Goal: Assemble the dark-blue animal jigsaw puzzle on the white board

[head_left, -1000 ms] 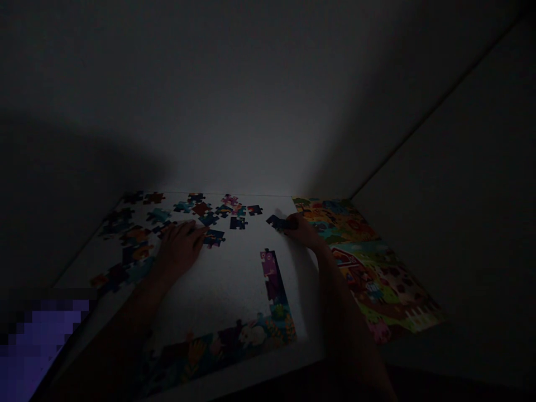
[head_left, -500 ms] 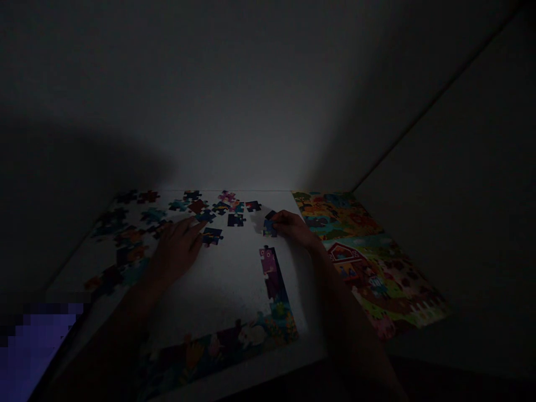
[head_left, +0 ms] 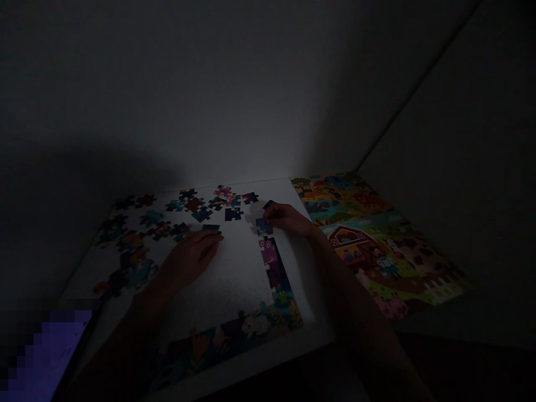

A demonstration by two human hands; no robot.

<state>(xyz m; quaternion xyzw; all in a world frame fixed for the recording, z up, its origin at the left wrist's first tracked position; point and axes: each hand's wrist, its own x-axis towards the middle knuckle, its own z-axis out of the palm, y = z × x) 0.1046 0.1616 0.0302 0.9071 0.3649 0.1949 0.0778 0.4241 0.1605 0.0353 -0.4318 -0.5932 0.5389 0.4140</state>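
My right hand point(head_left: 291, 219) pinches a dark blue jigsaw piece point(head_left: 263, 226) at its right side, just above the top of a joined puzzle edge strip point(head_left: 270, 257). A dark blue bit shows beyond those fingers; whether it belongs to the same piece I cannot tell. My left hand point(head_left: 195, 254) lies low with its fingers stretched out, the tips over another dark jigsaw piece point(head_left: 210, 229) and partly hiding it. The joined strip runs down the right and along a bottom row point(head_left: 226, 338), with a purple creature and a white rabbit on it.
Loose jigsaw pieces point(head_left: 153, 216) spread over the left and back of the white table point(head_left: 234, 268). Two finished picture puzzles, an animal scene point(head_left: 339, 198) and a farm scene point(head_left: 385, 262), lie to the right. A wall point(head_left: 234, 111) rises behind. The light is dim.
My right hand has brought its piece nearer to the top of the edge strip. My left hand has slid right, over the dark piece. The view has shifted slightly.
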